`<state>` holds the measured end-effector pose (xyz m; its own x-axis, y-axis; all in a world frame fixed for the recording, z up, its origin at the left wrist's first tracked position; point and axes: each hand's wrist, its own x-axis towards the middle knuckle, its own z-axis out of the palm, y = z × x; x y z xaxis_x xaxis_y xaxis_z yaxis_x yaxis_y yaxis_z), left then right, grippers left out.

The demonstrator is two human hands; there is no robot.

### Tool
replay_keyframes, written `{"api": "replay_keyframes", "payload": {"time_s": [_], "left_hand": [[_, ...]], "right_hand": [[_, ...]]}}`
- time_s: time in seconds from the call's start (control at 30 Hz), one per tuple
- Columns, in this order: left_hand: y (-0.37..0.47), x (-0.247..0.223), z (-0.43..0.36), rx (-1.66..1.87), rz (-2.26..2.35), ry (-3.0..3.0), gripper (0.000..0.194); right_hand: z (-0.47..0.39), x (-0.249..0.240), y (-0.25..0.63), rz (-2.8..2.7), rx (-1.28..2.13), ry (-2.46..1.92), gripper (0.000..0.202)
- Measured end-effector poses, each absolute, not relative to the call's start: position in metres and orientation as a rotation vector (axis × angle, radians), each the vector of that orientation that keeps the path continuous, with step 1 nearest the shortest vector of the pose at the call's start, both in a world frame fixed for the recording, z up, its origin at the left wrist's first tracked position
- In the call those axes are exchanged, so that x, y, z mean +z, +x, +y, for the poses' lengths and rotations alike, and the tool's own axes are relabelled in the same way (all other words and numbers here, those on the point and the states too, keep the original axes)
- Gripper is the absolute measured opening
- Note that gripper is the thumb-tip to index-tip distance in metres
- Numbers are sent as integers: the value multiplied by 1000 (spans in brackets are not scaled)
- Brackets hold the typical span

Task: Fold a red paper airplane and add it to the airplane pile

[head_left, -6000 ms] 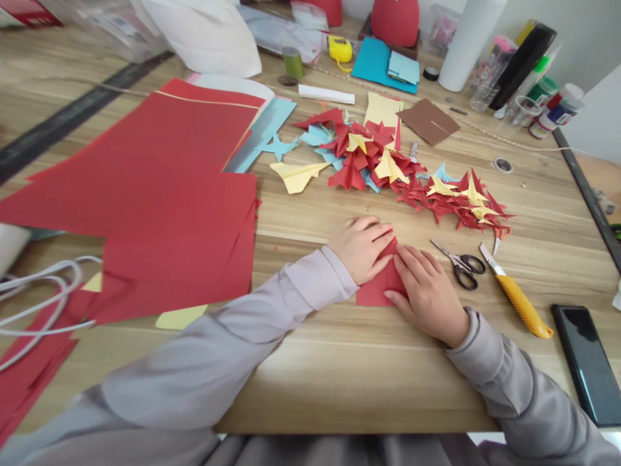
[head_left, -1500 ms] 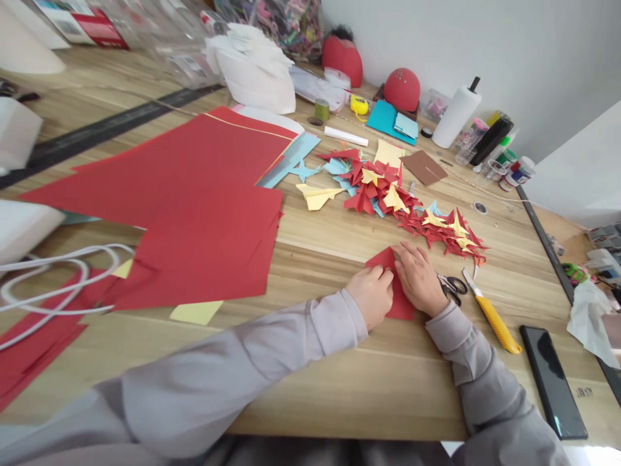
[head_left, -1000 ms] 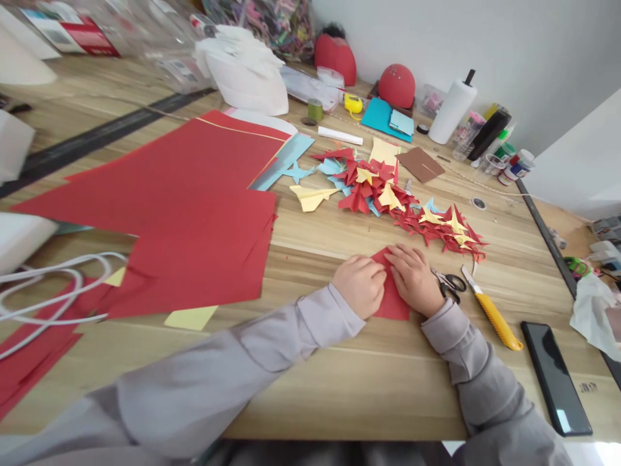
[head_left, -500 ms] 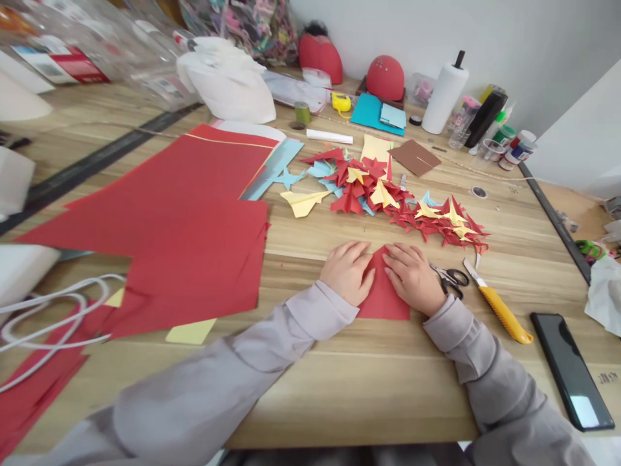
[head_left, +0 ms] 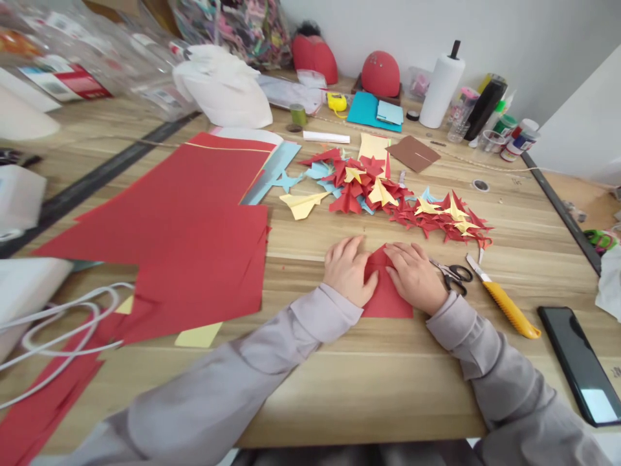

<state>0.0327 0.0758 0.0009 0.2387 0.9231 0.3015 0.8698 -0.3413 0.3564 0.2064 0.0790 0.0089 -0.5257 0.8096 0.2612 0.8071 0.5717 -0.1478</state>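
A sheet of red paper [head_left: 387, 304] lies flat on the table in front of me, with its top folded to a point. My left hand [head_left: 347, 268] rests along its left side, fingers stretched out and thumb apart on the paper. From the right, my right hand [head_left: 416, 277] lies over the opposite folded edge, its fingers extended flat near the tip. Both palms cover part of the sheet. Just right of that hand are black-handled scissors [head_left: 455, 277] and a yellow utility knife [head_left: 509, 307].
Beyond my hands lies a pile of folded red, yellow and blue paper planes [head_left: 359, 184]. Large red sheets [head_left: 204, 259] spread on the left, near a white cable [head_left: 72, 323]. A phone [head_left: 579, 362] lies at right. Paint bottles [head_left: 519, 142] stand at the back.
My left fingers have shifted slightly, with their tips now a little farther from the folded tip. My right hand stays almost in place. The camera view has turned a little.
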Motion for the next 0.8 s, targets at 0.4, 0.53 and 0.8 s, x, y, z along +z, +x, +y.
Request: {"api": "replay_keyframes", "payload": {"time_s": [0.4,0.53,0.8], "left_hand": [[41,-4,77,684,1951,2096,31],[39,-3,76,761,1831,2140,15],[40,2,79,901,1467,2116,18]], "right_hand": [[78,4,208,-2559,-92,-1263,30],[78,4,208,-2552,-82,-1248,29],[79,9,207,-2545,-54,-1242,30]]}}
